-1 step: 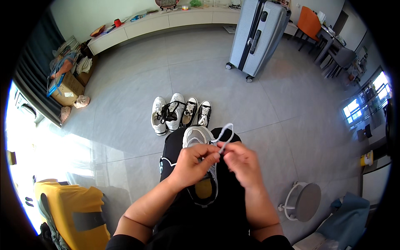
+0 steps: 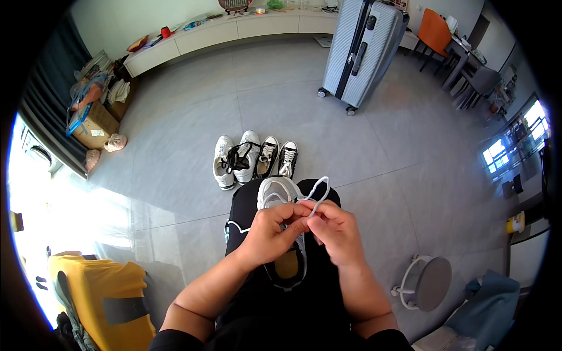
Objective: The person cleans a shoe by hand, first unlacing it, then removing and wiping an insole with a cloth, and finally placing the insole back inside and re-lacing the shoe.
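On my lap lies a grey-and-white sneaker (image 2: 274,188), its toe pointing away from me and its yellow insole showing near my body. My left hand (image 2: 268,231) is closed over the lacing, thumb and forefinger pinching a white shoelace (image 2: 325,190). From the other side my right hand (image 2: 339,234) pinches the same lace, its fingertips almost meeting the left ones. A loop of the lace stands up beyond the right fingers. Another stretch of white lace hangs over my left thigh. The fingers hide most of the eyelets and the tongue.
Beyond my knees stand white sneakers (image 2: 223,162) with black-and-white canvas shoes (image 2: 287,159) beside them. A silver suitcase (image 2: 345,58) is farther off. To the right is a round stool (image 2: 432,284); yellow cloth (image 2: 96,286) drapes something at the left.
My right hand has shifted slightly left toward the left fingertips, and its fingers have closed in on the lace. The lace loop sits a little lower. My left hand barely moved.
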The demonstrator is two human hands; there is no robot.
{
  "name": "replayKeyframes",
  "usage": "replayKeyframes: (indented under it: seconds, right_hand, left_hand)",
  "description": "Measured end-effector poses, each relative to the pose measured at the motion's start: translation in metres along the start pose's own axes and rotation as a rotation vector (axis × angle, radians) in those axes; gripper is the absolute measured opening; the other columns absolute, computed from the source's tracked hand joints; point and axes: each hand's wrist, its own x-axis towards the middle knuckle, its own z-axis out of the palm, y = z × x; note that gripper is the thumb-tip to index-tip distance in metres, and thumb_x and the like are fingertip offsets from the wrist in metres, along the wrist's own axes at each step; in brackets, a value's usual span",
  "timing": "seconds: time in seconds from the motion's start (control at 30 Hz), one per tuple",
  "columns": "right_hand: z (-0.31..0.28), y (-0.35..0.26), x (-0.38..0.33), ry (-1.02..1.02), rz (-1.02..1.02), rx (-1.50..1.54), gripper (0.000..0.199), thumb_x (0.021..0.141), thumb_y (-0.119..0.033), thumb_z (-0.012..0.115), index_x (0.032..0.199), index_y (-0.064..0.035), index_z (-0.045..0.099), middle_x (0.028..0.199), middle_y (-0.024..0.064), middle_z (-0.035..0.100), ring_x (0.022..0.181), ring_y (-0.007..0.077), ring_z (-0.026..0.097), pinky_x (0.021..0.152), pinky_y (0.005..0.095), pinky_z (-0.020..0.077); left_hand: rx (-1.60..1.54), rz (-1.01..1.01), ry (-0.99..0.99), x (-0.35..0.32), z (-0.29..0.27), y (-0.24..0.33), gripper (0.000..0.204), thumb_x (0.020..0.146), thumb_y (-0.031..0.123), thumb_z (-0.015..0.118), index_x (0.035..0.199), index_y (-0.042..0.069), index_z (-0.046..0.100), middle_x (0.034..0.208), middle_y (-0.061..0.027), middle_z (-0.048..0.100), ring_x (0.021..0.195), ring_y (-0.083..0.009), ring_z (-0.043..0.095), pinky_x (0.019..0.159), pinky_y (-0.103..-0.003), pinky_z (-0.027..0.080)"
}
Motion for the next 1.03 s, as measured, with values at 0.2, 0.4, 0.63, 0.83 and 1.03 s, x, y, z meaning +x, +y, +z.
replayKeyframes:
  seconds: [0.2,0.4,0.63,0.83,1.03]
  right_hand:
    - [-0.016,0.006,0.013,0.208,0.258,0.417,0.015,0.092,-0.021,0.063,0.095,-0.0068,0.065,0.065,-0.005,0.051,0.045,0.0035,0.038,0.039,0.0178,0.0281]
    - [-0.041,0.008,0.021,0.33,0.186,0.564,0.014,0.092,-0.022,0.063,0.096,-0.0096,0.066,0.072,-0.0029,0.06,0.047,0.0031,0.044,0.04,0.0175,0.0365]
    - [-0.027,0.015,0.019,0.345,0.191,0.424,0.016,0.092,-0.021,0.063,0.1,-0.0081,0.066,0.077,-0.0009,0.065,0.05,0.004,0.046,0.041,0.0188,0.0387]
    - [-0.023,0.018,0.021,0.368,0.19,0.399,0.016,0.091,-0.02,0.064,0.101,-0.0067,0.065,0.077,-0.0003,0.065,0.05,0.0043,0.047,0.042,0.0186,0.0392]
    - [-0.022,0.018,0.021,0.381,0.141,0.324,0.02,0.09,-0.023,0.067,0.1,-0.0055,0.067,0.081,0.0041,0.066,0.051,0.0066,0.05,0.044,0.02,0.0371]
  left_hand:
    - [-0.026,-0.09,0.197,-0.007,-0.03,0.013,0.01,0.091,0.005,0.058,0.093,-0.003,0.063,0.072,0.0031,0.058,0.063,-0.0019,0.046,0.055,-0.019,0.038]
    - [0.274,0.059,0.604,-0.01,-0.074,0.0,0.01,0.09,0.005,0.059,0.093,-0.003,0.063,0.07,0.0006,0.059,0.064,-0.0047,0.05,0.057,-0.02,0.041]
    - [0.305,0.087,0.902,-0.021,-0.112,-0.015,0.013,0.091,0.011,0.059,0.095,0.0,0.065,0.074,-0.0004,0.059,0.064,-0.0043,0.051,0.051,-0.02,0.042]
    - [0.28,0.065,1.021,-0.024,-0.129,-0.025,0.014,0.092,0.012,0.059,0.096,0.0,0.064,0.072,-0.0005,0.056,0.055,-0.0041,0.045,0.049,-0.019,0.038]
    - [0.22,0.037,1.122,-0.025,-0.145,-0.036,0.016,0.092,0.014,0.06,0.098,-0.001,0.064,0.072,-0.0007,0.055,0.053,-0.0042,0.044,0.049,-0.018,0.037]
